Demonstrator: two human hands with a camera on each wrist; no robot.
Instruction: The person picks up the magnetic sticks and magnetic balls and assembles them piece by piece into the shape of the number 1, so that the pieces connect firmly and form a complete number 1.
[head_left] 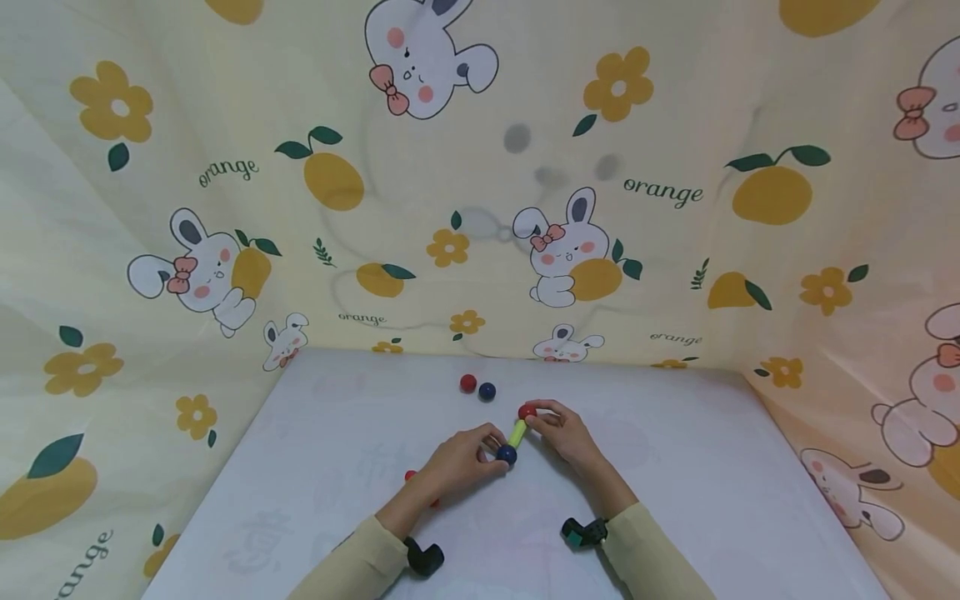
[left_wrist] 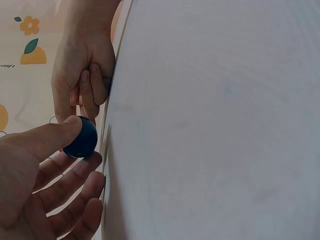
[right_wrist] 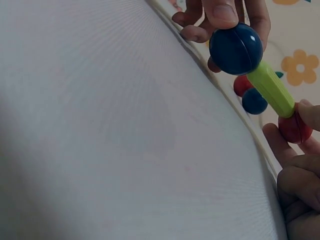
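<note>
A yellow-green rod [right_wrist: 271,89] joins a dark blue ball [right_wrist: 236,49] at one end to a red ball [right_wrist: 295,129] at the other. My left hand [head_left: 467,460] pinches the blue ball between thumb and fingers, as the left wrist view also shows on the blue ball [left_wrist: 82,138]. At the far end, my right hand [head_left: 564,431] holds the red ball [head_left: 527,412] with thumb and fingertips. The rod [head_left: 517,433] slants between the two hands. In the left wrist view, the rod is mostly hidden behind the blue ball and the hands.
A loose red ball [head_left: 468,383] and a loose blue ball [head_left: 487,391] lie side by side on the white table [head_left: 330,433], beyond the hands. Beneath the left forearm, a red piece [head_left: 410,475] is partly hidden. A patterned cloth [head_left: 420,183] stands behind the table.
</note>
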